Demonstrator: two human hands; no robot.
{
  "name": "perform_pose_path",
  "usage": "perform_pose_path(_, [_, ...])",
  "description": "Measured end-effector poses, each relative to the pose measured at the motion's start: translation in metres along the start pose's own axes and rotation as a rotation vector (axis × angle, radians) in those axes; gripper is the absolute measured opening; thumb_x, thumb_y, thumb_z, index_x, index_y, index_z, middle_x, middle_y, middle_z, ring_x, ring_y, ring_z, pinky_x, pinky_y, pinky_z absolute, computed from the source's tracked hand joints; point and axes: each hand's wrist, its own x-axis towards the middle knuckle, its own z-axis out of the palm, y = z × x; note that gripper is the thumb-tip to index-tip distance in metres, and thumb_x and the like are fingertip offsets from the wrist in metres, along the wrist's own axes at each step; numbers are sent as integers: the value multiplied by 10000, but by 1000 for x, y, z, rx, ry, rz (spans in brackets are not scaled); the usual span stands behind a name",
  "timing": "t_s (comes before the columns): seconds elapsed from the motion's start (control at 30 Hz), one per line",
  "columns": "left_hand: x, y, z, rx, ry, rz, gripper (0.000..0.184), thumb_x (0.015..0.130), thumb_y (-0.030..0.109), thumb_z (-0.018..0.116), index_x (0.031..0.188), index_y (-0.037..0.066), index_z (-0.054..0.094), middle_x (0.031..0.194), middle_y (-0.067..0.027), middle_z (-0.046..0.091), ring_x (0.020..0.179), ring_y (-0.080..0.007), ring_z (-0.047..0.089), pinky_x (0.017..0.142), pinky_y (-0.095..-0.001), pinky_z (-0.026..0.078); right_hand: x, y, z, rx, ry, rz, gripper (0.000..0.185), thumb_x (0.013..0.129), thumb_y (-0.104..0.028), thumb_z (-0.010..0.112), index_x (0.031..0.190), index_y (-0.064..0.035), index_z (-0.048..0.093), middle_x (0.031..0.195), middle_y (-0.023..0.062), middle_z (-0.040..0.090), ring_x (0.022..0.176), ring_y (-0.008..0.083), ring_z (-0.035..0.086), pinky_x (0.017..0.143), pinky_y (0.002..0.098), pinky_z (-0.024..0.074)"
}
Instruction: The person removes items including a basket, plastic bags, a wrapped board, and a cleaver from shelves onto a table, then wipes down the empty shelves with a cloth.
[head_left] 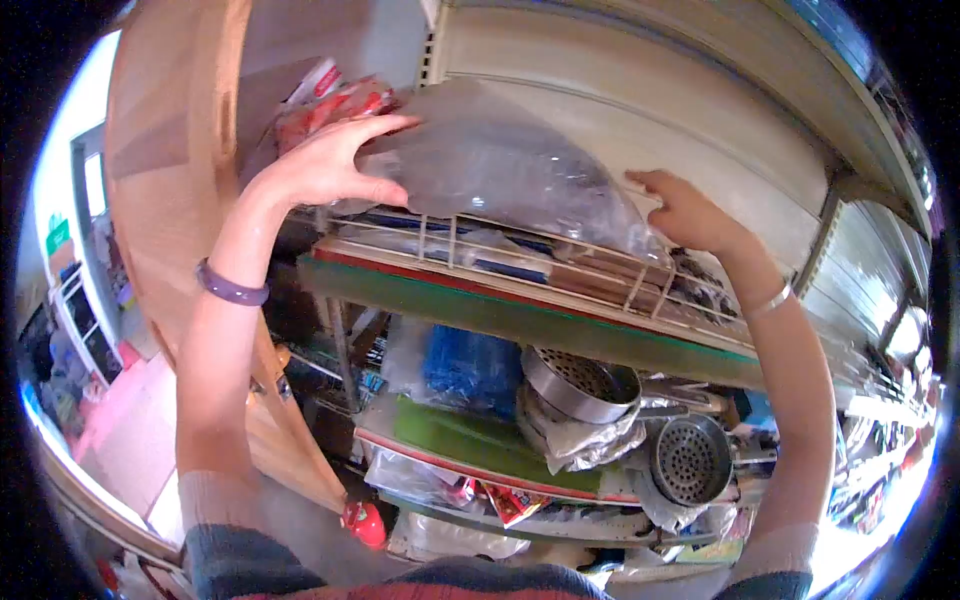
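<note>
A large clear plastic bag (pixel 500 165), bulging and shiny, lies on the upper shelf behind a low wire rail (pixel 450 240). My left hand (pixel 335 165) is at the bag's left end, thumb and fingers spread apart; whether it touches the plastic I cannot tell. At the right end of the bag is my right hand (pixel 692 212), its index finger stretched out and its thumb apart, with nothing visible in it. Red and white packaging (pixel 345 105) sits behind my left hand.
Below, a shelf carries a blue plastic-wrapped pack (pixel 470 370) and perforated metal pans (pixel 580 385). A wooden door or panel (pixel 180 200) stands at the left. A red object (pixel 364 524) is near the floor. More goods line the shelving at right.
</note>
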Motion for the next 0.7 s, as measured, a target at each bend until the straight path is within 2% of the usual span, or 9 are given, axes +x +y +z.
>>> perform_pose_path(0.03, [-2,-5,1,-81,17,-5,666,756,361,711,1308,93,452,1270,-155,492,1194,-252,446,998,-356,349,-1,-12,-3,-198,165,-73,531,767,-71,570,1279,-2,445,1238,160,509,1107,286,514,943,324,401])
perform_pose_path(0.1, [0,-32,4,-383,137,-149,571,816,343,660,1289,81,475,1206,-154,538,1073,-199,534,912,-306,416,-1,-53,-3,-201,350,-344,534,773,-139,623,1270,-39,456,1222,158,507,1122,338,491,968,352,387])
perform_pose_path(0.17, [0,-45,3,-261,290,-289,474,841,350,628,1209,63,547,1081,-115,610,977,-168,577,842,-286,443,-5,-102,5,-211,360,-495,592,734,-252,685,1246,-47,467,1245,178,471,1178,340,426,1013,416,336])
perform_pose_path(0.2, [-3,-34,1,-207,327,-314,340,895,252,550,1135,12,580,1058,-97,626,959,-177,564,861,-292,427,1,-116,15,-244,366,-532,605,723,-261,692,1246,-54,466,1257,166,462,1187,332,417,1012,424,334])
perform_pose_path(0.23, [-7,-40,3,-151,299,-339,333,893,258,550,1120,16,586,1029,-102,632,941,-184,575,844,-296,434,5,-128,24,-281,376,-566,618,713,-270,698,1246,-61,466,1269,153,454,1197,324,408,1012,433,332])
perform_pose_path(0.33, [-11,-53,9,15,169,-413,295,892,244,539,1074,20,600,953,-132,642,886,-218,592,817,-310,442,22,-133,39,-379,400,-572,642,695,-284,705,1253,-81,462,1289,123,436,1216,302,389,1009,452,325])
perform_pose_path(0.47, [-20,-53,6,-83,149,-429,294,892,236,542,1094,31,601,951,-120,644,892,-184,588,812,-291,438,31,-132,43,-474,422,-630,645,687,-280,704,1254,-90,462,1267,112,449,1205,293,399,997,459,338])
perform_pose_path(0.57, [-23,-73,10,-225,318,-413,301,893,223,541,1119,34,597,965,-101,647,889,-162,584,804,-277,437,38,-126,41,-568,525,-673,614,696,-263,697,1241,-96,469,1237,101,469,1169,292,428,974,451,363])
perform_pose_path(0.7, [-21,-62,2,-185,479,-459,294,902,155,515,1151,9,570,1054,-81,624,954,-152,562,850,-262,423,55,-126,26,-584,657,-643,537,710,-231,686,1199,-102,503,1189,77,502,1104,276,479,909,414,423])
